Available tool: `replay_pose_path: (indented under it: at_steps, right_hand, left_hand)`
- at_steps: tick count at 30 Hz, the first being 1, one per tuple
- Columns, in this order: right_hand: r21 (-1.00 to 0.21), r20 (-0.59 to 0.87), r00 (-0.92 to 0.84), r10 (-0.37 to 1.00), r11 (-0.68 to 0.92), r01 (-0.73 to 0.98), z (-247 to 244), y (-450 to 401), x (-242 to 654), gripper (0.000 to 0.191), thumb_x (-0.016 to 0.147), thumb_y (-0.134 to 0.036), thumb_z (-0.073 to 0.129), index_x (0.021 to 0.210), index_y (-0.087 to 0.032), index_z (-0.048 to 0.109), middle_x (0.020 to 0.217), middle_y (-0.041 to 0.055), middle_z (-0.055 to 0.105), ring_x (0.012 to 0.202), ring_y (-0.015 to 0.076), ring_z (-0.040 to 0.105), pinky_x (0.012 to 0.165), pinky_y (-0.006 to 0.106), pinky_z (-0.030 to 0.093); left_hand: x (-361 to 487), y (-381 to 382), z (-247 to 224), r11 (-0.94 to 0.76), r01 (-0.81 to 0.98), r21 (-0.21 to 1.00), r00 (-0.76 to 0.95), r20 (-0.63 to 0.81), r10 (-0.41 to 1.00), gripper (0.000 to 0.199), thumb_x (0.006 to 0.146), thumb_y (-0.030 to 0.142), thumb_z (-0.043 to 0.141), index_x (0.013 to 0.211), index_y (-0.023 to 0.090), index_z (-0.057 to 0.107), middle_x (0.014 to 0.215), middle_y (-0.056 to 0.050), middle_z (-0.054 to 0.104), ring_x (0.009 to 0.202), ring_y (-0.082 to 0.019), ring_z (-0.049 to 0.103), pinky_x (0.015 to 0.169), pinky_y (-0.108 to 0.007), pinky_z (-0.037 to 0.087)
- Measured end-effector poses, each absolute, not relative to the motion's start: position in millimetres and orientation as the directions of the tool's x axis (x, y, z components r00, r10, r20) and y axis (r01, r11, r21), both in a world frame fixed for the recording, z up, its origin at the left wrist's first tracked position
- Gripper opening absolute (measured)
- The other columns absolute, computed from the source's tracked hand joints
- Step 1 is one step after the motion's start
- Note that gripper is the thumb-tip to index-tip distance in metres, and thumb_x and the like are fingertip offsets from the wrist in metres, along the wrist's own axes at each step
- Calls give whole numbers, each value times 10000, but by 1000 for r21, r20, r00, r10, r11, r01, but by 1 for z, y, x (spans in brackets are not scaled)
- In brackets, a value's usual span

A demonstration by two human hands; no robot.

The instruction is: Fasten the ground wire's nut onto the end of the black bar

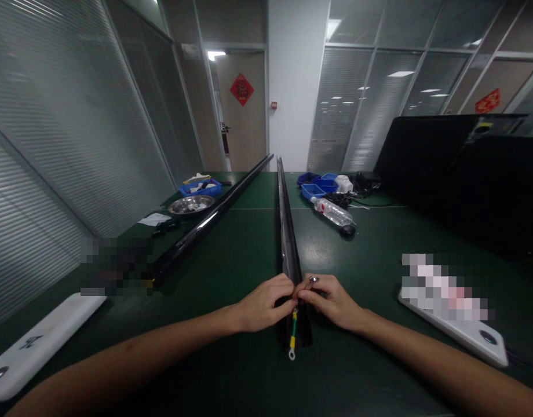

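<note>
A long black channel-shaped rail (288,231) runs away from me down the middle of the table, its near end under my fingers. A short green grounding wire (294,330), with yellow sleeves and a ring terminal at its lower end, extends toward me over the rail's end. At the wire's upper end, my left hand (266,301) is closed, thumb and fingers pinched together. My right hand (331,301), wearing a ring, also pinches there, its fingertips meeting the left ones. Whatever small part sits between the right fingertips is hidden.
On the left lie a second black rail (210,220), a metal bowl (190,205), a blue tray (201,188) and a white device (49,341). To the right are blue bins (314,191), a plastic bottle (333,212), another white device (457,330) and large black panels (444,185).
</note>
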State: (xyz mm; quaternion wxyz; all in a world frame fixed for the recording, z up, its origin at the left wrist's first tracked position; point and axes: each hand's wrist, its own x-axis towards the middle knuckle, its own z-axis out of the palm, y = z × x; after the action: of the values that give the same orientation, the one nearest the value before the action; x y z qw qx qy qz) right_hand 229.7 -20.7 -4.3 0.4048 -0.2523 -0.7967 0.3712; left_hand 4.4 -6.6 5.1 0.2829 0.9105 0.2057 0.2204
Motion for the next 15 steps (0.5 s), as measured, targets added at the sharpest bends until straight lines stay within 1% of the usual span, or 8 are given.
replay_pose_path:
  at_steps: [3, 9, 15]
  right_hand:
    - [-786, 465, -546, 697, 609, 108, -5, -20, 230, 269, 1042, -359, 606, 968, -161, 772, 865, 49, 715, 801, 172, 679, 765, 276, 537]
    - [-778, 470, -541, 697, 617, 119, -6, -21, 230, 258, 1016, -383, 648, 958, -162, 769, 837, 39, 703, 759, 165, 665, 713, 266, 521]
    - [-758, 498, -536, 682, 642, 113, -4, -22, 231, 287, 1060, -348, 572, 975, -163, 775, 852, 54, 700, 783, 176, 675, 748, 285, 528]
  left_hand:
    - [4, -6, 5, -753, 250, 609, 822, 277, 498, 216, 1072, 252, 446, 980, 167, 622, 958, -57, 627, 950, -201, 568, 926, -341, 471]
    - [4, -6, 6, -749, 243, 617, 830, 268, 490, 211, 1068, 225, 439, 1008, 166, 632, 991, -63, 641, 951, -203, 568, 928, -352, 473]
    - [3, -7, 7, -743, 252, 620, 817, 275, 506, 225, 1079, 264, 449, 992, 160, 629, 946, -54, 629, 928, -197, 562, 907, -337, 470]
